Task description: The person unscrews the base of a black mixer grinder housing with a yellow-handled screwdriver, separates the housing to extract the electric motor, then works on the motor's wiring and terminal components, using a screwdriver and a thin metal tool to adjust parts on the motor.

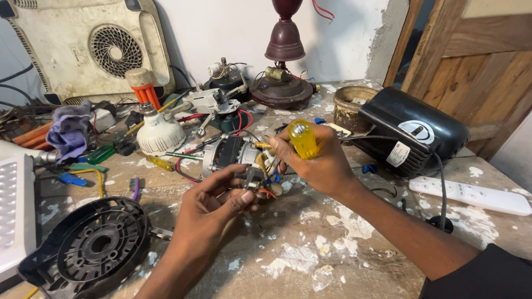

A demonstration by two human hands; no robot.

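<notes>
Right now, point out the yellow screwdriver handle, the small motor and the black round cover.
yellow screwdriver handle (302,139), head view, on the handle's middle.
small motor (224,152), head view, on its dark winding body.
black round cover (100,243), head view, near its ribbed hub.

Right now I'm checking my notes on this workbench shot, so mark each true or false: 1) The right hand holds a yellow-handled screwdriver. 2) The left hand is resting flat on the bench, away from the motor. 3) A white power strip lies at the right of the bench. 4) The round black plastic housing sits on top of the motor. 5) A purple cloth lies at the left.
1) True: the right hand grips the yellow-handled screwdriver.
2) False: the left hand is at the small motor, fingers on its wiring.
3) True: the white power strip.
4) False: the round black housing lies on the bench at the lower left, apart from the motor.
5) True: the purple cloth.
</notes>
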